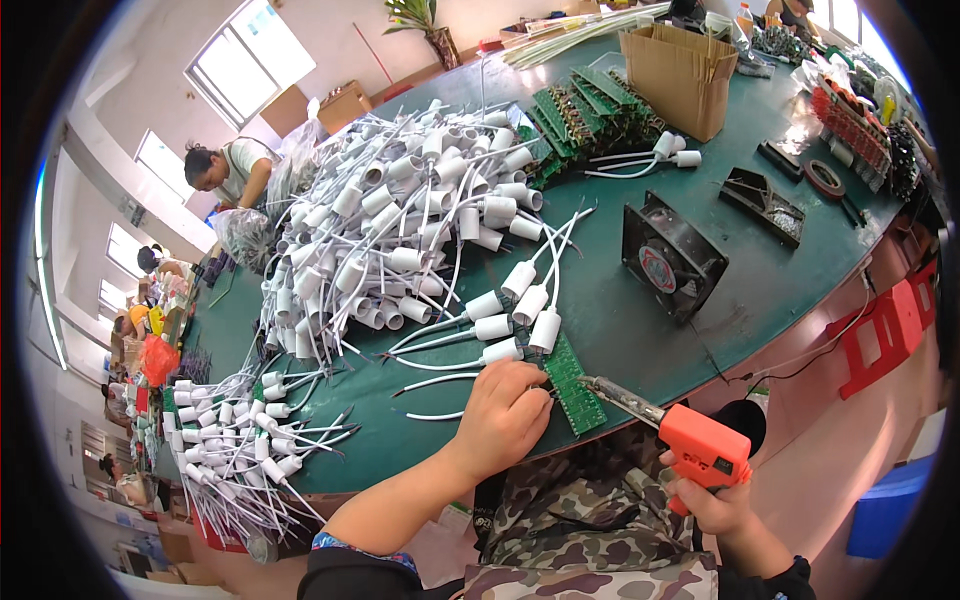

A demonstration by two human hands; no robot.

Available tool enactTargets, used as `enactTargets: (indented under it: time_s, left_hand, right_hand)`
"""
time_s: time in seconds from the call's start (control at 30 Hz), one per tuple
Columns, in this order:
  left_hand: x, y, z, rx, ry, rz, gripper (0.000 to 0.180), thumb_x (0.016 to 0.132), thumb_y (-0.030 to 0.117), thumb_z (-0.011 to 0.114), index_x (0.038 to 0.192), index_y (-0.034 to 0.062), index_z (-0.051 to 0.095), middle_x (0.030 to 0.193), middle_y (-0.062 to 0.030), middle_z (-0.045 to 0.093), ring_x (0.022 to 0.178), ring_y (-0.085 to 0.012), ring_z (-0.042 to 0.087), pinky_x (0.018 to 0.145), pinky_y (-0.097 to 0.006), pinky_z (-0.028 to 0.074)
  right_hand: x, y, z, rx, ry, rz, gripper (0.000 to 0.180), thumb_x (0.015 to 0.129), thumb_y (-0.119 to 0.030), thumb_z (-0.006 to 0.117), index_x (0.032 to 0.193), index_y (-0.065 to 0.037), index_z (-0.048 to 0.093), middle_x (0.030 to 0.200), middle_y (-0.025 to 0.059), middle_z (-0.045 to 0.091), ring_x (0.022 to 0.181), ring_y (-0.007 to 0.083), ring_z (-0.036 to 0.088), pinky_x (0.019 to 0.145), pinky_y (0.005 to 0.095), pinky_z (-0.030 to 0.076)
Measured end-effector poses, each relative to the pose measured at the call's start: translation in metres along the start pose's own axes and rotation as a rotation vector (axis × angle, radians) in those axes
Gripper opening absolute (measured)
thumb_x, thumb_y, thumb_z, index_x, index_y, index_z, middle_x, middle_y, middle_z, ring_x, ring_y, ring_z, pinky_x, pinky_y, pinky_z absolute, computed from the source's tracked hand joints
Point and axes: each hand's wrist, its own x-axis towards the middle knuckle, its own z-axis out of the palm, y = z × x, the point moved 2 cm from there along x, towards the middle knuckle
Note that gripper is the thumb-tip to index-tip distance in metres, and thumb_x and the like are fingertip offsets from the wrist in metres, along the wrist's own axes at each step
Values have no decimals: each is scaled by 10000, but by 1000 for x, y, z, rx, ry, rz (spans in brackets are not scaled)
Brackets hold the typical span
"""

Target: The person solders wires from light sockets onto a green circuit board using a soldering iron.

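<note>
A narrow green circuit board (pixel 575 390) lies at the near table edge, with white lamp sockets (pixel 545 330) clustered around its far end. My left hand (pixel 502 415) is closed at the board's left edge; white wires run in under it, and the lamp socket in its fingers is mostly hidden. In my right hand (pixel 712 503) is an orange-red soldering gun (pixel 704 447), gripped by its handle. Its metal tip points left and meets the board near the right edge, or hovers just over it; I cannot tell which.
A large heap of white sockets (pixel 400 200) fills the table's middle. A smaller bunch (pixel 240 420) lies left. Beyond are stacked green boards (pixel 580 115) and a cardboard box (pixel 680 75). A black fan (pixel 670 255) and black tray (pixel 763 205) stand right. A person (pixel 235 170) works across the table.
</note>
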Motion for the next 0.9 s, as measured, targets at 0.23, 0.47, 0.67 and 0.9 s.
enactTargets:
  time_s: [0.23, 0.47, 0.67, 0.9]
  left_hand:
    - [-1, -2, 1, 0, 2, -11, 234, 706, -19, 750, 893, 24, 615, 1063, -135, 625, 996, -359, 603, 886, -448, 484]
    - [2, 1, 2, 81, -11, 66, 243, 701, -28, 744, 903, 9, 614, 1053, -126, 624, 988, -339, 612, 882, -454, 499]
    - [5, 1, -1, 116, -106, 95, 197, 752, 4, 696, 932, -20, 620, 1053, -135, 608, 996, -323, 607, 887, -434, 498]
    - [9, 3, -4, 146, -166, 97, 189, 795, 1, 694, 960, -26, 606, 1062, -140, 607, 1010, -330, 607, 890, -434, 498]
  right_hand:
    - [1, -1, 1, -72, 1, -34, 446, 856, 23, 686, 1279, 67, 549, 1132, 184, 702, 1025, 230, 702, 914, 359, 554]
    - [2, 4, -1, -98, -6, -37, 452, 847, 9, 694, 1272, 65, 553, 1120, 184, 706, 995, 221, 701, 879, 346, 550]
    - [1, 6, -2, -117, -33, -24, 443, 844, 29, 680, 1268, 64, 559, 1129, 180, 700, 1009, 231, 699, 881, 347, 549]
    - [5, 12, -2, -186, -105, -102, 477, 878, -57, 678, 1329, 24, 543, 1153, 130, 685, 796, 124, 663, 693, 276, 567]
